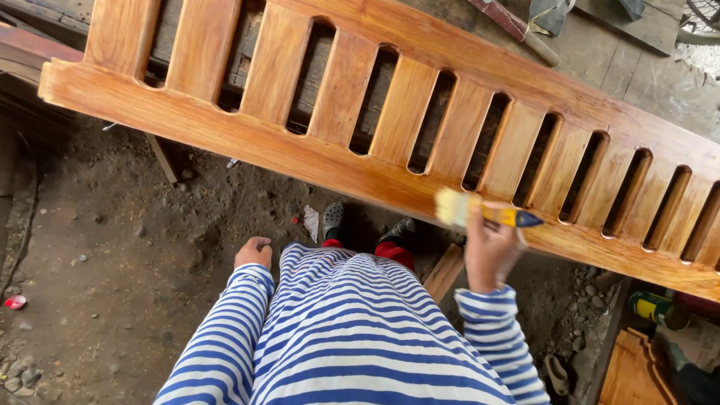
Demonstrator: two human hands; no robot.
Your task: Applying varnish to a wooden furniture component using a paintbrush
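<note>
Near the camera is a blue and white striped shirt (352, 337). The left hand (253, 252) hangs by the hip, curled into a loose fist, holding nothing. The right hand (489, 247) is closed around a brush (484, 212) with a yellow handle. The pale bristles touch the near rail of a long, shiny wood panel (300, 154) with slats. Two dark shoes (367, 223) stand on the dirt floor (112, 247) under the rail. A green can (657, 308) lies on the near right. A small red cap (15, 301) sits at the far left.
</note>
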